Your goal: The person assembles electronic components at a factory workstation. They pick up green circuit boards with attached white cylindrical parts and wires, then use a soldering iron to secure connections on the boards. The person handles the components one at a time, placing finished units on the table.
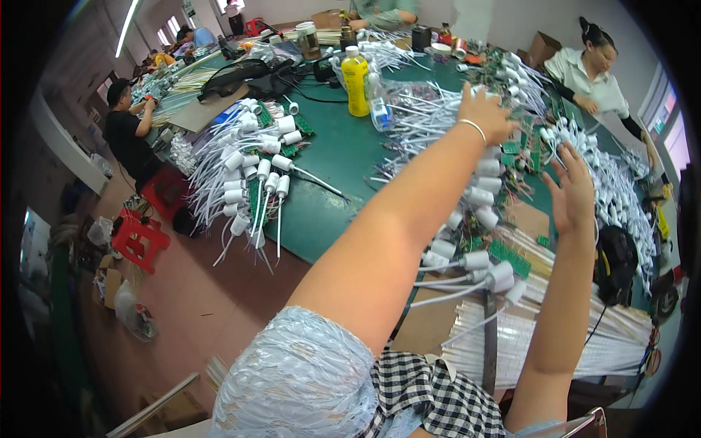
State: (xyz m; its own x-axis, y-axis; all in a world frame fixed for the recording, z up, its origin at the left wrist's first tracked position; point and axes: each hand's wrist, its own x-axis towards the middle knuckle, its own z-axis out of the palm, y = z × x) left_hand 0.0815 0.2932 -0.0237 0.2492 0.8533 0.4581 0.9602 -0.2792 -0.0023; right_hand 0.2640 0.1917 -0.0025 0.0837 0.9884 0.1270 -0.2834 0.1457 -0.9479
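Note:
My left hand (pixel 485 117), a bangle at its wrist, reaches far over the workbench. Its fingers are spread at a heap of white cables (pixel 431 117) with cylindrical white end caps; I see nothing gripped in it. To its right, my right hand (pixel 572 191) is raised with fingers apart and holds nothing. It is nearest to another heap of white capped cables (pixel 610 182). Between my arms lie more white cylindrical caps (pixel 501 277) and green circuit boards (pixel 509 257), some with thin wires attached.
Long pale strips (pixel 504 339) cover the near right. A yellow bottle (pixel 355 82) and a clear bottle (pixel 379 106) stand mid-table. Another capped-cable pile (pixel 248 160) overhangs the left edge. A black bag (pixel 617 264) lies at right. Red stools (pixel 140 239) stand left. Co-workers (pixel 595 77) sit around.

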